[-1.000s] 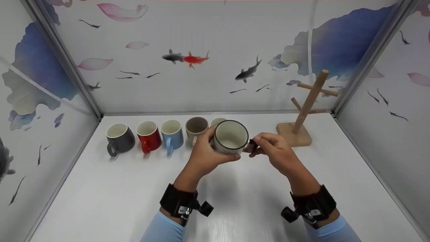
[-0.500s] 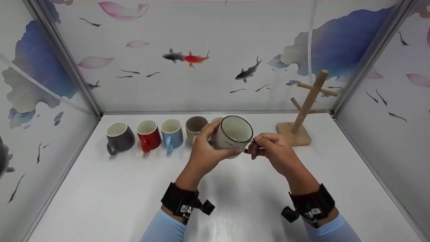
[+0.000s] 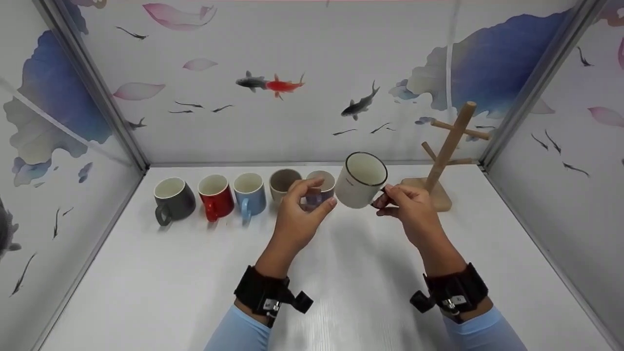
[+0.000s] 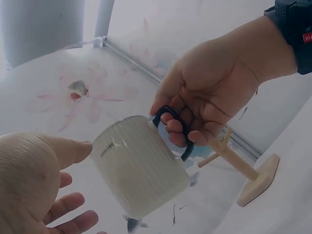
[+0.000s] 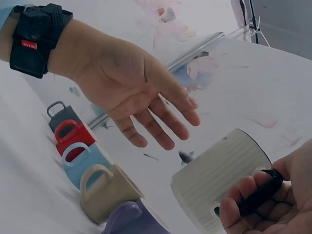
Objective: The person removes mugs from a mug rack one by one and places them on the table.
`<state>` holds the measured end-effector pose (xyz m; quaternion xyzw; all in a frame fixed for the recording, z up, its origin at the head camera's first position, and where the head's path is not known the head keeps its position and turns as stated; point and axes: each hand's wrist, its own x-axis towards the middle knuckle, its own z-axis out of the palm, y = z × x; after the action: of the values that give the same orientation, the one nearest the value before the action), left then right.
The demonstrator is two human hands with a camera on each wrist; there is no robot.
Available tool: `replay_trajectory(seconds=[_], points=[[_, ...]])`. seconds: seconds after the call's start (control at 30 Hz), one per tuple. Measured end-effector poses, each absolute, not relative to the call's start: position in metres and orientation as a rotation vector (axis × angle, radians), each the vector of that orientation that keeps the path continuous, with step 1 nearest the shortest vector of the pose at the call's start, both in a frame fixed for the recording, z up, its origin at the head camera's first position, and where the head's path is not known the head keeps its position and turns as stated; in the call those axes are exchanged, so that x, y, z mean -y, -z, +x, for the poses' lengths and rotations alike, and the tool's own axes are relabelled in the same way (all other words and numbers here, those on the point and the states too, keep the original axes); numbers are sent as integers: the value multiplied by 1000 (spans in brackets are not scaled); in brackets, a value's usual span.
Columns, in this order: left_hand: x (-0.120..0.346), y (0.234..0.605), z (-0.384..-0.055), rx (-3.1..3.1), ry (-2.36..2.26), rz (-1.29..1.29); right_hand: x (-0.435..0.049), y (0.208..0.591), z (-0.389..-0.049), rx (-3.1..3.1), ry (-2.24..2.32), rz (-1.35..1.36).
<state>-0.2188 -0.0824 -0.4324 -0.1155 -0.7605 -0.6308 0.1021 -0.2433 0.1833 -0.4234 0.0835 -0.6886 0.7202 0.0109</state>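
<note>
A white ribbed mug (image 3: 358,187) with a dark rim and a black handle (image 4: 181,130) is held up and tilted above the table. My right hand (image 3: 414,209) grips it by that handle, fingers curled through the loop, as the left wrist view shows. My left hand (image 3: 298,217) is apart from the mug, its fingers relaxed and spread with nothing in them; the right wrist view shows its bare palm. Behind the left hand stand a purple mug (image 3: 325,187) and a beige-brown mug (image 3: 284,181), both partly hidden by it in the head view.
To the left along the back stand a light blue mug (image 3: 250,195), a red mug (image 3: 216,196) and a dark grey mug (image 3: 176,201). A wooden mug tree (image 3: 447,148) with bare pegs rises from its square base at the back right. Printed panels (image 3: 312,126) enclose the table.
My left hand has let go of the white mug. With the handle in its grip, my right hand has moved the mug up and right, tilting it, and the purple mug has come into view.
</note>
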Motion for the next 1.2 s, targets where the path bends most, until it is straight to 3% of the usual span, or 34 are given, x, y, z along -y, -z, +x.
replay_trajectory(seconds=[0.57, 1.2], points=[[70, 457, -232, 2361, 1791, -179, -184, 490, -286, 2206, -2299, -98], [64, 466, -231, 2423, 1810, -173, -172, 519, -318, 2284, -2224, -194]])
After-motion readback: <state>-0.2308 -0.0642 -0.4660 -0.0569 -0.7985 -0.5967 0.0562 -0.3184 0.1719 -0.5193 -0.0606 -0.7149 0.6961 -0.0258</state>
